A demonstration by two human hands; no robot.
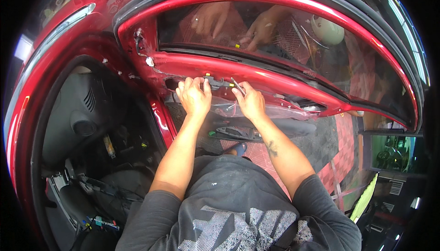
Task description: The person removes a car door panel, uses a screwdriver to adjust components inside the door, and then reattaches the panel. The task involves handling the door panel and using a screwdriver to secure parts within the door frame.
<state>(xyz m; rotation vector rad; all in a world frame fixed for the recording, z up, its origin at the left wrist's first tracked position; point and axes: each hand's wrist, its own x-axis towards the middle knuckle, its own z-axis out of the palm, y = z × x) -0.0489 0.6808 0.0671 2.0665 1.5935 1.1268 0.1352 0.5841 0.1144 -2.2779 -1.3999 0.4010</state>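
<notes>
Car body: a red door frame (22, 127) curves down the far left, with a dark seal along its inner edge.
Cabin: inside that opening, a grey dashboard (64, 109) carries a slatted vent (90, 99) and a round dark outlet (84, 128) below it.
Wiring: a white connector (149, 62) sits at the near end of the open red door (201, 63).
Left hand: the left hand (195, 97) is at the door's inner side, fingers bent and thumb by the left end of the grey part; whether it pinches or only touches, I cannot tell.
Between the hands: the grey part (215, 83) lies against the door below the window line, a yellow piece (208, 74) at its upper left.
Right hand: the right hand (251, 102) pinches a slim tool (238, 85) between thumb and fingers, just beside the grey part's right end.
Below the door: a clear sheet (286, 111) hangs, a dark panel (284, 126) beneath.
Floor: red and grey tiles (341, 134) spread to the right.
</notes>
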